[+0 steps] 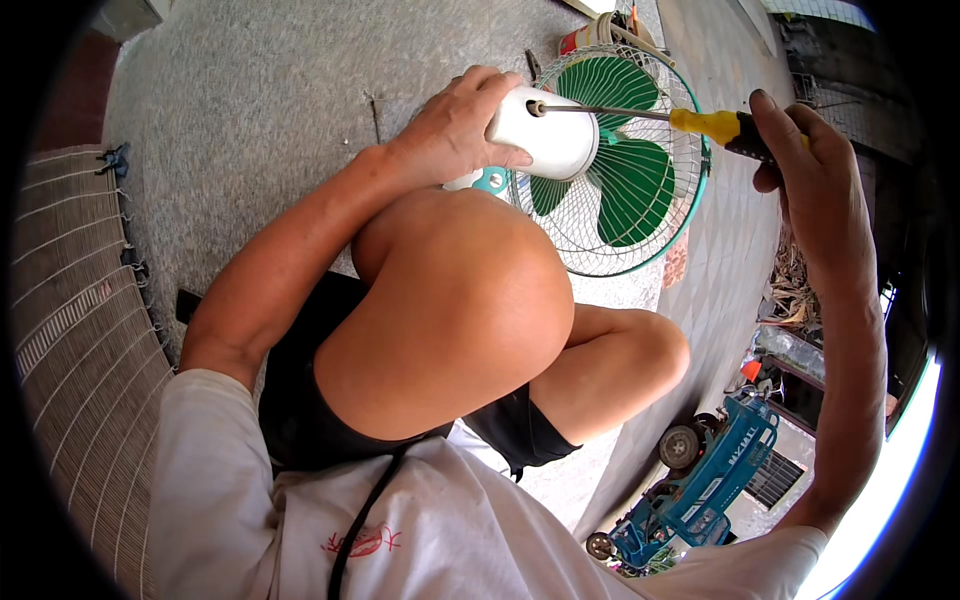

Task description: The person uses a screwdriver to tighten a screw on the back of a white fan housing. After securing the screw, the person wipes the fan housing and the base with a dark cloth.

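OK, grey floor point(270, 90) on my left, blue cargo vehicle point(695, 490) parked well off to the right. Fan point(632, 190) is in front of me — green blades inside a wire cage. White motor housing point(555, 145) sits at its back; left hand point(465, 125) is on that, fingers gripping its rear end. Screwdriver point(705, 122) — right hand point(815, 150) has fingers clenched on its yellow-and-black handle. Shaft crosses the cage to a small hole point(536, 108) in the housing. Can't tell how deep.
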The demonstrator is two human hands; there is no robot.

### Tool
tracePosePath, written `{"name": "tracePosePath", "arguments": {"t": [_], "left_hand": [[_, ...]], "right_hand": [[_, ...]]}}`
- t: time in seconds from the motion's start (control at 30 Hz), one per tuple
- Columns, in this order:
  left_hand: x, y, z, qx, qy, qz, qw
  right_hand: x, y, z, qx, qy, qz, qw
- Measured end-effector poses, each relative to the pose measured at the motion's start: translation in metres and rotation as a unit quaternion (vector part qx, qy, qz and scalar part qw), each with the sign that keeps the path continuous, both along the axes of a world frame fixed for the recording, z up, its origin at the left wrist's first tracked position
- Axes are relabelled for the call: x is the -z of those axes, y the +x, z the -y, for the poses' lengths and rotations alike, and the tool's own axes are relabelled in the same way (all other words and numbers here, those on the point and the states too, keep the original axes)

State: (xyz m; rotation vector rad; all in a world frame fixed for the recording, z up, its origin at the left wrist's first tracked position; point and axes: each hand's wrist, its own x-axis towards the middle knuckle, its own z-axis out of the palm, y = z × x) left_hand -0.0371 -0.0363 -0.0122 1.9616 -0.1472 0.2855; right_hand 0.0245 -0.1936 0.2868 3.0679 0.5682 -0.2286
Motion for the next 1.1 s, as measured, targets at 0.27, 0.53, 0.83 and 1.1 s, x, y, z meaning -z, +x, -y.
{"name": "tracePosePath", "arguments": {"t": [0.27, 0.53, 0.83, 1.1], "left_hand": [[0.001, 0.001, -0.001, 0.007, 0.010, 0.003, 1.000], [-0.008, -0.002, -0.001, 0.013, 0.004, -0.029, 0.999], [-0.003, 0.000, 0.000, 0.013, -0.011, 0.001, 1.000], [0.001, -0.003, -0.001, 0.012, 0.007, 0.020, 1.000]], "right_hand": [[-0.003, -0.014, 0.013, -0.292, -0.031, 0.010, 0.956], [0.000, -0.013, -0.005, 0.005, 0.020, -0.066, 0.998], [0.006, -0.015, 0.013, -0.332, -0.032, 0.072, 0.940], [0.007, -0.008, 0.020, -0.469, -0.092, 0.088, 0.874]]}}
